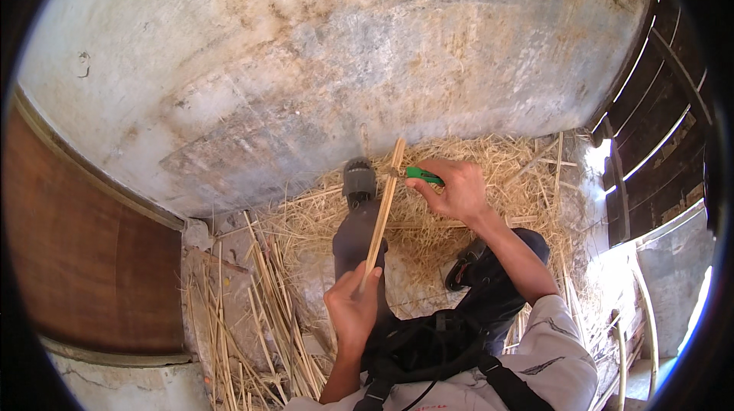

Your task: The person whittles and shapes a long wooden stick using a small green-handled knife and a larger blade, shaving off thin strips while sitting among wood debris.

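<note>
Holding the near end of a long, thin bamboo strip [384,216], our left hand [353,300] is closed, with its thumb lying along the strip. The strip slants up from that hand, leaning a little to the right, and its far end points at the wall [306,51]. It passes over our left leg, in dark trousers [352,246].

Our right hand [455,185] is far and to the right of the left one. Its fingers are curled tight around a green knife [423,175]. The knife points left, and its blade end meets the strip close to the strip's far end. The blade is so small that we cannot tell if it cuts in.

Under our hands there is a big, messy pile of pale shavings [508,178], heaped on the floor by the wall. Our right foot wears a black shoe [461,267] at the near side of the pile. On the left, near us, lots of long loose strips [267,311] lie in a bunch. A black bag [436,354] sits at our lap, with straps over our pale shirt [554,342]. Farther left is a brown wooden panel [99,250], and on the right are dark boards [657,132] with bright light shining through the gaps.
</note>
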`<state>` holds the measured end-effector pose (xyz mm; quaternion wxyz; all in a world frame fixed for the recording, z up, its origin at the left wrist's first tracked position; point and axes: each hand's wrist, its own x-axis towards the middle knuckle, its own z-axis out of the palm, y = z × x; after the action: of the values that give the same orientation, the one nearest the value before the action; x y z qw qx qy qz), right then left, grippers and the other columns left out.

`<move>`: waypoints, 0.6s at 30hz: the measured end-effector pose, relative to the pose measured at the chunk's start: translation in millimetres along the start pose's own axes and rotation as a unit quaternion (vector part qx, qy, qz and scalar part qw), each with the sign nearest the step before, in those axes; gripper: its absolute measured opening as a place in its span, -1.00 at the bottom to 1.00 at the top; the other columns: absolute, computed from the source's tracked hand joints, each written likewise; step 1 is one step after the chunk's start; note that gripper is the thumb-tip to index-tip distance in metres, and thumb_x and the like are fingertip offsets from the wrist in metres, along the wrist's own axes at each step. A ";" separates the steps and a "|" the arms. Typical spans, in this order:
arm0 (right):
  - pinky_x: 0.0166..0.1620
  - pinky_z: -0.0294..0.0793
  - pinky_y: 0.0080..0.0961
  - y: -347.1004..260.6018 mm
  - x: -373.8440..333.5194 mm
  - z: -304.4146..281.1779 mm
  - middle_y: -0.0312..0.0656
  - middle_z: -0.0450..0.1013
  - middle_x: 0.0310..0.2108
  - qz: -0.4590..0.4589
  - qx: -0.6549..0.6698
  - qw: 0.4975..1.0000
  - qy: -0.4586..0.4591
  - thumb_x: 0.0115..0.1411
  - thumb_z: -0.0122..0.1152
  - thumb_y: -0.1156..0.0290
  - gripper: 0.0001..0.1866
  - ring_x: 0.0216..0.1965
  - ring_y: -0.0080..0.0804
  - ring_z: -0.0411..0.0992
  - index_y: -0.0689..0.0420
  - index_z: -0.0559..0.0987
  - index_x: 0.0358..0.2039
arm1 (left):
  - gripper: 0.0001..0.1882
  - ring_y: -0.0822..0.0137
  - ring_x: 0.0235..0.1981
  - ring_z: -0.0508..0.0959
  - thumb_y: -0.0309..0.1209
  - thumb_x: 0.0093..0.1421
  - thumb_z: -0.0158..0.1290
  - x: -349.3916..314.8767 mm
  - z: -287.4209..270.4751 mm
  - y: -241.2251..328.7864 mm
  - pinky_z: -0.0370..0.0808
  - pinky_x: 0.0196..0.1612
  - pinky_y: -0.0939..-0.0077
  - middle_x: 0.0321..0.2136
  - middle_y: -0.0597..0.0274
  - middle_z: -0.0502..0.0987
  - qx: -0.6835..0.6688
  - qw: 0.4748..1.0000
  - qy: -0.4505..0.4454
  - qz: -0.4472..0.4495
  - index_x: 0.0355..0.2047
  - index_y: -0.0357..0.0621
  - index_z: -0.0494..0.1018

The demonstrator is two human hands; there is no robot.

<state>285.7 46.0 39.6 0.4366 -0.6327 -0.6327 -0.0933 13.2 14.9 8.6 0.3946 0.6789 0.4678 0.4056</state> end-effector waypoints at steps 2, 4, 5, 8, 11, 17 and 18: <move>-0.48 0.53 -0.36 -0.5 1.8 2.1 -0.18 0.65 -0.43 -0.001 -0.005 1.000 -0.001 0.18 0.43 0.07 -0.71 -0.55 -0.27 0.58 0.02 0.75 -0.27 | -0.73 0.62 -0.45 0.42 -0.52 0.23 0.28 1.4 -1.9 0.5 0.31 -0.47 0.65 -0.49 0.32 0.56 0.004 1.000 0.003 0.007 -0.08 -0.41 0.64; -0.47 0.52 -0.38 1.4 0.5 2.3 -0.16 0.63 -0.48 0.010 -0.013 1.000 -0.009 0.22 0.41 0.07 -0.68 -0.56 -0.29 0.57 0.08 0.75 -0.25 | -0.73 0.62 -0.45 0.43 -0.52 0.23 0.28 0.8 -1.9 2.4 0.31 -0.46 0.65 -0.49 0.31 0.56 0.003 1.000 0.007 0.013 -0.08 -0.39 0.65; -0.50 0.49 -0.38 11.0 3.7 2.1 -0.17 0.60 -0.52 0.064 -0.040 0.997 -0.005 0.22 0.39 0.05 -0.66 -0.59 -0.32 0.54 0.08 0.75 -0.24 | -0.73 0.57 -0.49 0.42 -0.52 0.22 0.29 -1.4 -4.2 4.5 0.32 -0.47 0.60 -0.52 0.24 0.55 0.004 1.000 -0.003 0.011 -0.09 -0.37 0.65; -0.56 0.37 -0.39 64.6 34.0 -19.0 -0.23 0.48 -0.66 0.244 -0.080 0.966 -0.008 0.28 0.30 0.00 -0.61 -0.67 -0.43 0.39 0.09 0.74 -0.22 | -0.73 0.47 -0.58 0.38 -0.51 0.19 0.32 -18.7 -14.0 6.2 0.33 -0.49 0.51 -0.59 0.11 0.51 -0.013 0.999 -0.029 -0.010 -0.11 -0.33 0.66; -0.51 0.29 -0.39 89.9 33.2 -41.5 -0.32 0.37 -0.69 0.286 -0.008 0.958 0.032 0.35 0.18 -0.01 -0.59 -0.62 -0.52 0.29 0.08 0.72 -0.19 | -0.73 0.51 -0.57 0.35 -0.50 0.19 0.32 -25.6 -22.5 4.2 0.29 -0.50 0.53 -0.61 0.18 0.47 -0.029 0.999 -0.031 -0.029 -0.10 -0.33 0.66; -0.24 0.40 -0.29 51.5 14.7 -30.6 -0.28 0.52 -0.38 0.270 0.212 0.938 -0.038 0.38 0.14 -0.07 -0.52 -0.32 -0.42 0.42 0.10 0.68 -0.06 | -0.71 0.66 -0.52 0.33 -0.52 0.21 0.31 -12.0 -15.3 -1.9 0.21 -0.54 0.65 -0.53 0.38 0.49 0.005 1.000 -0.012 -0.002 -0.06 -0.33 0.65; -0.20 0.43 -0.30 39.9 13.8 -26.8 -0.28 0.55 -0.34 0.254 0.241 0.936 -0.051 0.38 0.16 -0.06 -0.52 -0.29 -0.42 0.44 0.12 0.68 -0.06 | -0.71 0.66 -0.51 0.33 -0.53 0.20 0.32 -11.1 -12.2 -2.8 0.21 -0.54 0.66 -0.53 0.37 0.49 -0.009 1.000 -0.011 -0.005 -0.06 -0.34 0.65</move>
<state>335.0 45.2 47.7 0.5522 -0.6521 -0.4760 0.2077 -1.5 6.9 8.4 0.4078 0.6777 0.4633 0.3997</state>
